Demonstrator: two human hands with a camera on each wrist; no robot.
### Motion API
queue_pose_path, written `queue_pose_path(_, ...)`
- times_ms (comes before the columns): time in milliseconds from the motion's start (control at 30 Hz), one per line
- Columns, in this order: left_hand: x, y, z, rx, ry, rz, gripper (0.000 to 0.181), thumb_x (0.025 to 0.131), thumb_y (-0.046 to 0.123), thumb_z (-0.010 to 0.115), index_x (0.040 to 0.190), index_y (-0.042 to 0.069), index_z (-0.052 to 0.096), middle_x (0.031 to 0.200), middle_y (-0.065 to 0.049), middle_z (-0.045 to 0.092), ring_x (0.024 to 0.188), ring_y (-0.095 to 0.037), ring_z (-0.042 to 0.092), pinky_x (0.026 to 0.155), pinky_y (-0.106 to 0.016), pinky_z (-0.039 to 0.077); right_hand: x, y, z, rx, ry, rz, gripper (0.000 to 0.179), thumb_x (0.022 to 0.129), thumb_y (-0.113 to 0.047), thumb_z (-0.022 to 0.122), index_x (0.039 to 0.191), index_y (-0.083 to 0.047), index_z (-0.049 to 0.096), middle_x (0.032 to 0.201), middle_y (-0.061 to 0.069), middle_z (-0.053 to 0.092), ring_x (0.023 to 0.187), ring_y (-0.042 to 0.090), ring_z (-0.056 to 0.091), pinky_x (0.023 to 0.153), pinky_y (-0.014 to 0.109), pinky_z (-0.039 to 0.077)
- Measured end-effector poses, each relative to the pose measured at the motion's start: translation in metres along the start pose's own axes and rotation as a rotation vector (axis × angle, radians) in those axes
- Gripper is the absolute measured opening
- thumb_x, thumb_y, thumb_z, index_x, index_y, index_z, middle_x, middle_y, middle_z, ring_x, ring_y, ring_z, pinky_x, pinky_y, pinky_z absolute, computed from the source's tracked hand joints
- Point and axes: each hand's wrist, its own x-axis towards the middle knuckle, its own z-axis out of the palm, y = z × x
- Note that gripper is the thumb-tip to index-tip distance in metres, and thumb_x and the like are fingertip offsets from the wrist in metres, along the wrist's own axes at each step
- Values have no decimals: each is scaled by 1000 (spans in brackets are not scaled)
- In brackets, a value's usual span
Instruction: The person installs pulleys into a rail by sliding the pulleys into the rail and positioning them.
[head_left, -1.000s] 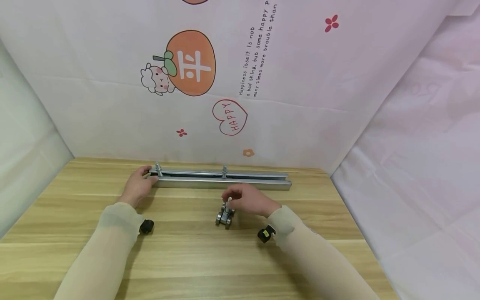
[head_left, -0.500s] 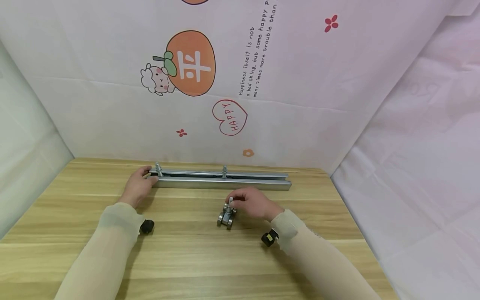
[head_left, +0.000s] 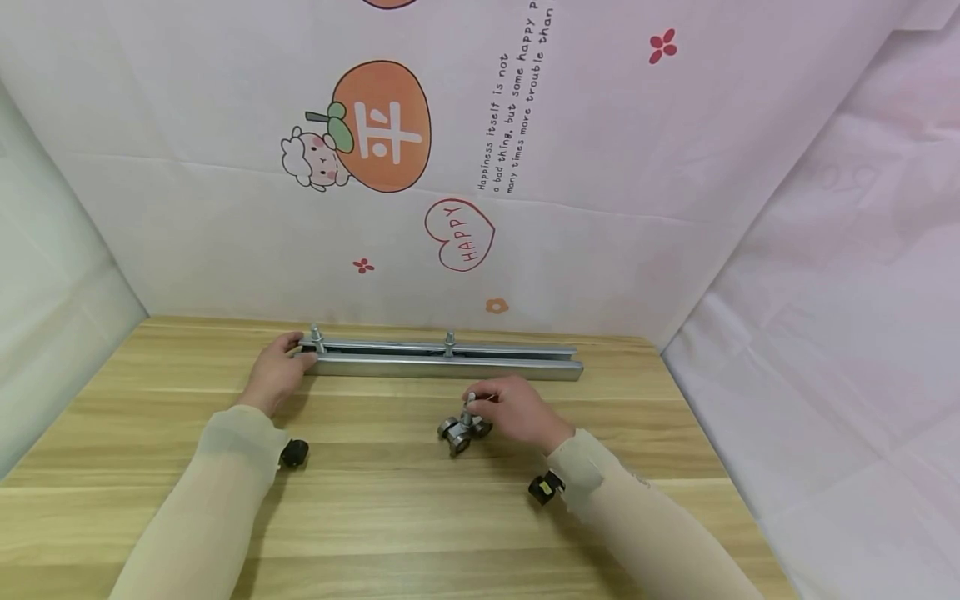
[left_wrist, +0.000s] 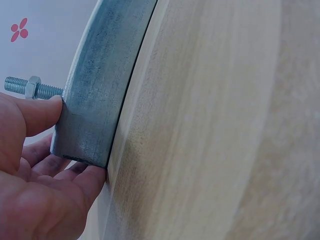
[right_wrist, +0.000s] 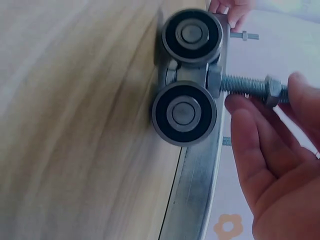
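A U-shaped metal track (head_left: 450,367) lies along the back of the table, its slot facing up. Two threaded bolts stick up from it, one bolt (head_left: 317,338) at the left end and another bolt (head_left: 449,343) near the middle. My left hand (head_left: 274,375) grips the track's left end; in the left wrist view its thumb presses the upper edge beside the bolt. In front of the track, my right hand (head_left: 519,410) pinches the upright bolt of a roller trolley (head_left: 459,432). Seen from the right wrist, the trolley has round bearing wheels (right_wrist: 184,113) and a nut (right_wrist: 273,91) on its bolt.
The wooden table (head_left: 360,517) meets a printed white cloth (head_left: 570,250) right behind the track. More white cloth hangs at the left and right sides. A small black camera (head_left: 543,488) sits at the right wrist, another camera (head_left: 294,452) at the left.
The right hand has shifted a little to the right with the roller trolley, which has turned so its wheels point another way. The left hand and the track stay put.
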Motion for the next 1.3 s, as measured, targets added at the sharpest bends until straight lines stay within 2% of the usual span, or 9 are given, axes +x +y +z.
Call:
queue_pose_path(200,2,-2,1,-7,-6,-1,65,106,23,50,158,2,17,160,-25,18,144,-47,17,112,-61,23,-7,-1,3,-23,87,24,15,99,-25,65,103,-17,76,95,-14,69,88,9,63,76,35,52)
queue_pose_path(433,4,-1,-2,-1,-5,2,67,106,25,50,159,3,17,161,-24,18,144,-47,17,112,-61,22,-10,-5,9,40,72,92,13,101,-22,61,108,-13,67,100,-8,66,98,12,64,82,36,53)
queue_pose_path(667,5,-3,-2,7,-8,6,67,105,25,51,159,2,17,160,-24,19,144,-47,17,113,-60,22,-10,-1,11,55,88,92,20,101,-23,62,114,-11,70,98,-9,66,88,13,61,76,36,52)
queue_pose_path(900,4,-6,-2,19,-23,18,68,106,26,50,159,2,16,161,-24,18,144,-47,17,112,-60,22,-12,3,6,28,124,72,17,99,-19,65,110,-12,75,98,-12,69,85,11,60,75,35,51)
queue_pose_path(1067,3,-4,-1,22,-24,30,67,106,24,50,158,0,16,160,-27,19,143,-49,18,112,-60,24,-17,6,1,50,165,99,17,98,-19,65,110,-11,76,94,-11,70,83,12,61,73,35,51)
queue_pose_path(1300,0,-1,-3,7,-26,32,66,106,21,50,157,-2,17,159,-28,19,142,-50,20,112,-59,25,-25,20,-8,43,205,148,19,98,-21,65,112,-12,75,97,-10,70,89,12,63,77,37,51)
